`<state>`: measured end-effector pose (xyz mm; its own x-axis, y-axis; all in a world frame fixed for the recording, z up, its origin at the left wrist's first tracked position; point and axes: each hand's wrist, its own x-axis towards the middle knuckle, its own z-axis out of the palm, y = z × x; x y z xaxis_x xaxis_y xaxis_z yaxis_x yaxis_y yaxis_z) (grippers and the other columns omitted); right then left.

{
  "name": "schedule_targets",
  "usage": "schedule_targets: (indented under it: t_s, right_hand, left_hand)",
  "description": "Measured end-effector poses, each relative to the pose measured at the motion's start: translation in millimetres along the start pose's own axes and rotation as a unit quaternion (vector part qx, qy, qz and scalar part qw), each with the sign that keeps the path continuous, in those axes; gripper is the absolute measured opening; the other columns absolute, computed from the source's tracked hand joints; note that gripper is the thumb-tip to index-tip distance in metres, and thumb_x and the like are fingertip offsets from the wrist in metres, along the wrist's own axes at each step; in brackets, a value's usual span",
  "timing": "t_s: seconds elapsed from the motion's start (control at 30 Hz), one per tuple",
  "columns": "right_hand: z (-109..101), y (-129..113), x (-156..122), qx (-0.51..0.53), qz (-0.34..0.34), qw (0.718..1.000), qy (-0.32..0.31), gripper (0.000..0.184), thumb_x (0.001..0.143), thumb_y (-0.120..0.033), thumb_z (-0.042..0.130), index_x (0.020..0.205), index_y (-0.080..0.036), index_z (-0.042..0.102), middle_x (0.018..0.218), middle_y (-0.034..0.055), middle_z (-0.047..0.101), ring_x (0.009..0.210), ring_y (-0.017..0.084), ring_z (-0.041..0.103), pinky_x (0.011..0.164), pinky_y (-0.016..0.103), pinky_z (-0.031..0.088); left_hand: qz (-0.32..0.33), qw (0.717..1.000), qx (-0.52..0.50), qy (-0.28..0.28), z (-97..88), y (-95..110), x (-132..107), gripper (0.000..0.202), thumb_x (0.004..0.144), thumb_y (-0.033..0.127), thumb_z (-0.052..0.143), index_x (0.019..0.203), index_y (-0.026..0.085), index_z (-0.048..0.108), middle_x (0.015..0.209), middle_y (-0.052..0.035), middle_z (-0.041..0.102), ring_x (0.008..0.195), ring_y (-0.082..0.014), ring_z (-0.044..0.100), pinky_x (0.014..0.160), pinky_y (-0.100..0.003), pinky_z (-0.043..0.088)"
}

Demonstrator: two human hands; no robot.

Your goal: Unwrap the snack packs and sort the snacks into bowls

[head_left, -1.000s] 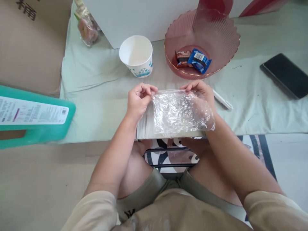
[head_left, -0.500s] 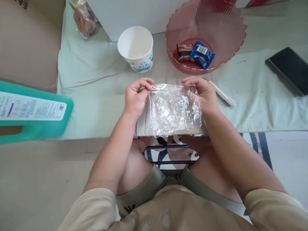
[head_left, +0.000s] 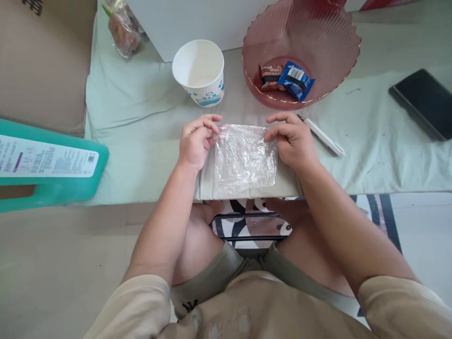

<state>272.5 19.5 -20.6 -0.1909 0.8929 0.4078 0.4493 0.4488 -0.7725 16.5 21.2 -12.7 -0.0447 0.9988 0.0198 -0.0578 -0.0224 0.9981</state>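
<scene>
A clear, crinkled plastic bag (head_left: 245, 160) lies spread at the front edge of the cloth-covered table, its upper edge toward the paper cup. My left hand (head_left: 197, 141) pinches it at the upper left corner, thumb and fingers closed. At the upper right corner, my right hand (head_left: 294, 141) holds the bag with bent fingers; the thumb is mostly hidden. Just beyond my left hand stands a white paper cup (head_left: 210, 93) with blue print. A white pen-like cutter (head_left: 325, 138) rests right beside my right hand.
A pink ribbed bowl (head_left: 328, 47) holds a blue snack packet (head_left: 296, 80) and a red-brown one (head_left: 270, 76). A dark phone (head_left: 425, 103) lies at the right. On the left are a green jug (head_left: 81, 181), a cardboard box (head_left: 45, 70) and a bagged item (head_left: 123, 33).
The bag's right side has drawn inward, so it looks narrower and flatter. My right hand has shifted slightly left with it, and my left hand has moved a little left.
</scene>
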Motion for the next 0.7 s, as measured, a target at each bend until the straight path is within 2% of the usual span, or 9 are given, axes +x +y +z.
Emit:
schedule_targets:
  t_s: [0.07,0.13,0.23,0.37,0.43,0.53,0.57,0.63,0.7]
  right_hand:
    - [-1,1,0,0.007,-0.003,1.000,-0.011,0.032,0.077,-0.004,0.049,0.073,-0.024,0.075,0.113,0.0043,0.072,0.102,0.022,0.071,0.094,0.044,0.057]
    - [-2,2,0,0.019,-0.004,1.000,-0.008,0.032,0.077,-0.006,0.048,0.074,-0.024,0.075,0.118,0.0045,0.070,0.105,0.023,0.071,0.096,0.046,0.058]
    - [-4,1,1,0.017,0.006,0.999,0.027,0.032,0.077,-0.007,0.047,0.074,-0.026,0.074,0.120,0.0036,0.069,0.115,0.024,0.069,0.102,0.047,0.056]
    - [-9,-9,5,0.013,-0.010,0.999,0.038,0.024,0.079,-0.013,0.052,0.085,-0.026,0.071,0.110,0.0043,0.074,0.110,0.024,0.069,0.102,0.045,0.054]
    - [-12,-18,7,0.016,-0.012,1.000,-0.007,0.021,0.082,-0.021,0.060,0.100,-0.027,0.070,0.112,0.0057,0.075,0.109,0.026,0.069,0.101,0.045,0.053]
    - [-15,-31,10,0.006,0.011,0.993,-0.116,0.038,0.077,-0.034,0.074,0.114,-0.026,0.068,0.116,0.0072,0.076,0.108,0.029,0.069,0.097,0.045,0.053]
    - [-16,-34,10,-0.003,0.021,0.988,-0.156,0.036,0.076,-0.034,0.075,0.111,-0.026,0.069,0.109,0.0065,0.078,0.102,0.029,0.069,0.093,0.044,0.053]
    - [-18,-39,11,-0.016,0.042,0.976,-0.211,0.018,0.078,-0.030,0.071,0.096,-0.024,0.071,0.089,0.0037,0.077,0.084,0.025,0.068,0.082,0.039,0.051]
    - [-18,-42,12,-0.009,0.064,0.975,-0.214,0.004,0.081,-0.025,0.066,0.083,-0.022,0.069,0.076,0.0021,0.072,0.073,0.020,0.064,0.075,0.036,0.049]
  left_hand:
    - [-0.027,0.999,0.007,-0.015,-0.6,-1,1,0.004,0.084,0.021,0.061,0.082,0.020,0.064,0.114,-0.0046,0.070,0.091,-0.0176,0.073,0.067,-0.027,0.059]
    - [-0.012,0.999,0.033,-0.017,-1.4,-5,2,0.018,0.079,0.020,0.070,0.096,0.023,0.064,0.116,-0.0038,0.069,0.097,-0.0178,0.073,0.071,-0.025,0.059]
    - [0.031,0.996,0.072,-0.032,-3.0,-12,4,0.042,0.069,0.010,0.075,0.106,0.026,0.062,0.121,-0.0033,0.068,0.107,-0.0175,0.071,0.081,-0.025,0.060]
    - [0.034,0.993,0.073,-0.088,-1.1,-9,-2,0.049,0.069,0.008,0.073,0.113,0.027,0.061,0.133,-0.0045,0.063,0.116,-0.0201,0.071,0.088,-0.029,0.062]
    - [0.013,0.992,0.050,-0.113,3.2,0,-7,0.050,0.068,0.008,0.074,0.113,0.027,0.061,0.134,-0.0047,0.062,0.119,-0.0223,0.072,0.089,-0.030,0.062]
    - [-0.041,0.989,0.004,-0.145,10.6,14,-15,0.053,0.064,0.007,0.078,0.111,0.026,0.063,0.131,-0.0050,0.064,0.120,-0.0250,0.072,0.089,-0.030,0.063]
    - [-0.056,0.986,-0.013,-0.154,12.4,17,-17,0.056,0.063,0.008,0.080,0.113,0.027,0.063,0.131,-0.0050,0.065,0.120,-0.0256,0.072,0.090,-0.031,0.063]
    - [-0.087,0.980,-0.056,-0.169,14.1,23,-18,0.062,0.063,0.013,0.085,0.119,0.030,0.062,0.135,-0.0053,0.066,0.121,-0.0265,0.072,0.091,-0.034,0.064]
    - [-0.133,0.969,-0.098,-0.186,13.9,25,-19,0.067,0.063,0.023,0.089,0.124,0.031,0.061,0.137,-0.0068,0.068,0.119,-0.0280,0.073,0.090,-0.037,0.065]
